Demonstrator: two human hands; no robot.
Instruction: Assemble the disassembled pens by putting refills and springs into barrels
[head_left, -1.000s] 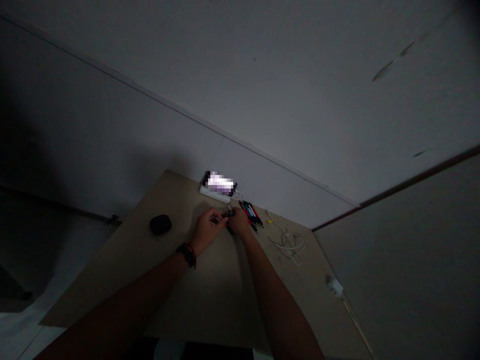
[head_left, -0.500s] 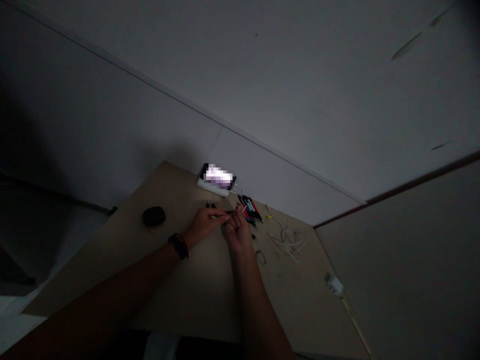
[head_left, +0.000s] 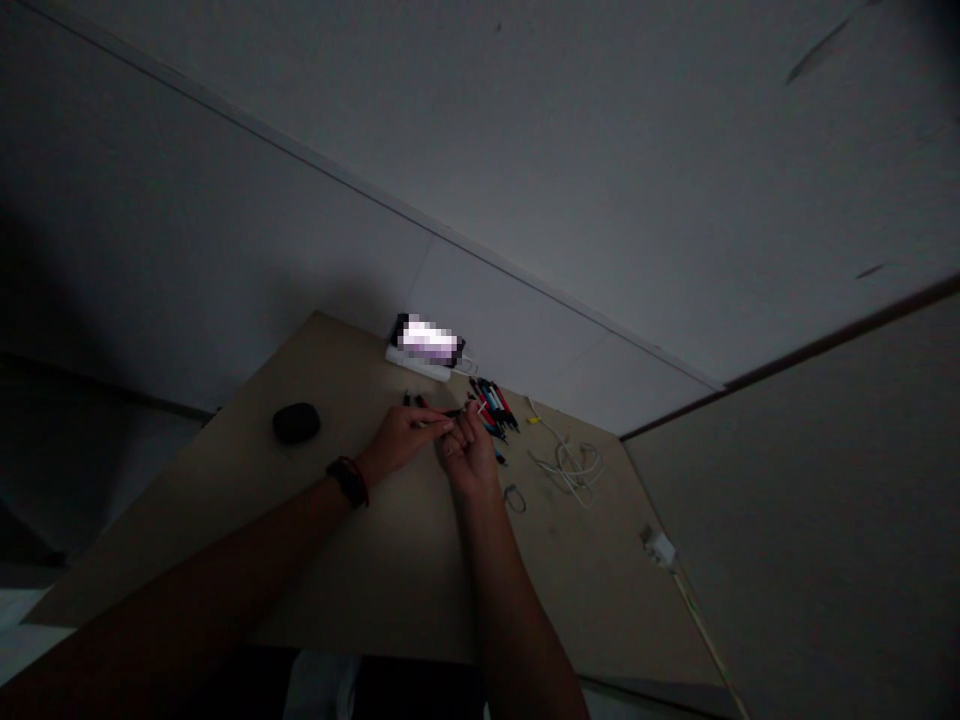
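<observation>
My left hand [head_left: 401, 437], with a dark band at its wrist, is closed in a pinch. My right hand [head_left: 470, 455] meets it, fingers curled and a ring showing. Between their fingertips runs a slim dark pen [head_left: 452, 412], held by both hands and partly covered. A thin white piece [head_left: 482, 408] sticks out by the right fingertips; whether it belongs to the pen I cannot tell. Just beyond the right hand lies a pile of pens [head_left: 504, 410] in red, black, white and blue. Small dark parts [head_left: 408, 398] lie behind the left hand.
A phone [head_left: 429, 340] with a lit, blurred screen leans on a white box [head_left: 418, 364] near the wall. To the left sits a black rounded case [head_left: 295, 423]. A white cable [head_left: 574, 468], a small loop [head_left: 514, 499] and a white plug [head_left: 660, 548] are on the right.
The whole view has shifted slightly, so things appear a little higher and further left. Both hands stay together on the pen, with hardly any change in their grip.
</observation>
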